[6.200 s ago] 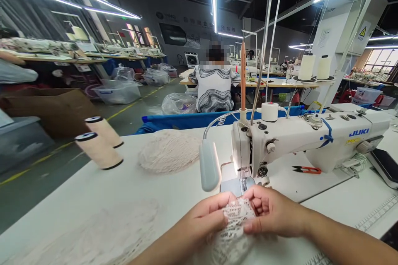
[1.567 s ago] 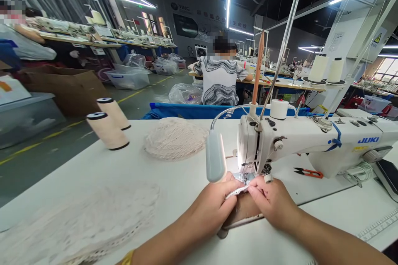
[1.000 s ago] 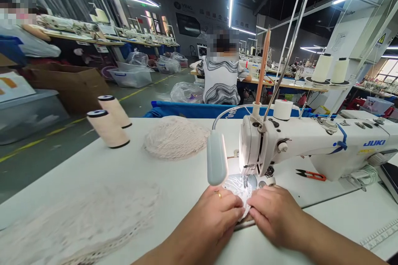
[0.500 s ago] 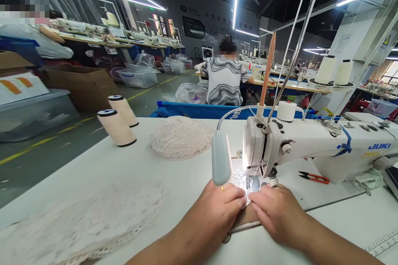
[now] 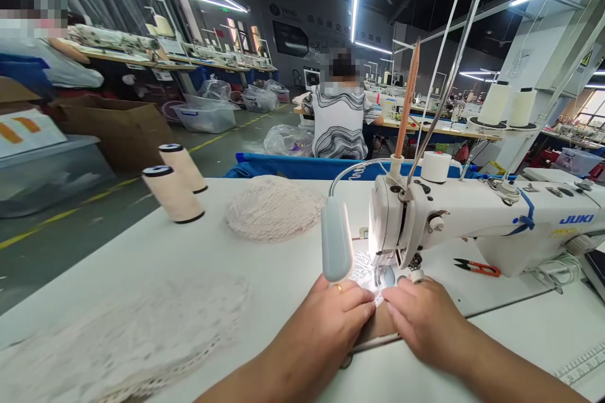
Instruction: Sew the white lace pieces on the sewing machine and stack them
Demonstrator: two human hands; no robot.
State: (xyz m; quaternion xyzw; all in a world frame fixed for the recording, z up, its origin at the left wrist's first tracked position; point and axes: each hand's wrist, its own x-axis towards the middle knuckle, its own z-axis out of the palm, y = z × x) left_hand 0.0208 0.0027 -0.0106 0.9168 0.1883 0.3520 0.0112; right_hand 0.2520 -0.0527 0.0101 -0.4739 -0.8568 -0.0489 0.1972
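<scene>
White lace (image 5: pixel 363 269) lies under the needle area of a white sewing machine (image 5: pixel 454 201), lit brightly by a small lamp (image 5: pixel 336 239). My left hand (image 5: pixel 338 315), with a ring on one finger, is closed on the lace edge just in front of the presser foot, fingertips pressed together. From the right, my right hand (image 5: pixel 423 315) comes close to the same strip, its fingers bent together beside the foot. What its fingertips pinch, if anything, is hidden. The two hands nearly meet at the lace.
A heap of lace (image 5: pixel 274 209) and a wider lace piece (image 5: pixel 142 334) lie on the left of the table. Two thread cones (image 5: pixel 174 195) stand behind them. Red-handled thread snips (image 5: pixel 477 267) rest by the machine. A co-worker (image 5: pixel 340 116) sits ahead.
The view has shifted slightly. My right hand has moved a little to the right, with a slightly wider gap between the fingertips of both hands. The lace stays under the machine.
</scene>
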